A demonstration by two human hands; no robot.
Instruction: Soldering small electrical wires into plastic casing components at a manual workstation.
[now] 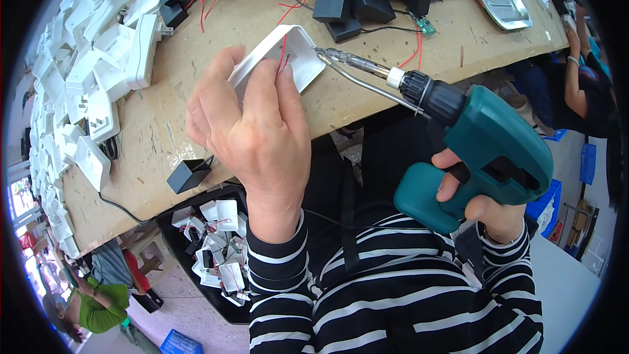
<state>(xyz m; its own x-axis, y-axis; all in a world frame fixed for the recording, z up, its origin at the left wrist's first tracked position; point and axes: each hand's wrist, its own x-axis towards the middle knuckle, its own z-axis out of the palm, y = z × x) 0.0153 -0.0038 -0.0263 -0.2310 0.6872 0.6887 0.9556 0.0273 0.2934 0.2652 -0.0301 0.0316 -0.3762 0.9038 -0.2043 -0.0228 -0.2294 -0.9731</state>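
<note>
Heap of white plastic housings point(108, 59) at left of bench point(170, 95). Small black box point(188, 178) by near edge. Left hand point(252, 131): fingers clamped on single white housing point(306, 69), held over bench; thumb and index near red wire point(284, 44) inside. Green soldering gun point(501, 144): tip at housing's right rim, contact unclear. Right hand point(491, 215): fingers wrapped round its handle.

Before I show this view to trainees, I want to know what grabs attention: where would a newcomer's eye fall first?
Probably on the teal pistol-shaped tool in the right hand, pointing at the white casing held by the left hand. Next might come the heap of white casings along the table's left side.
</note>
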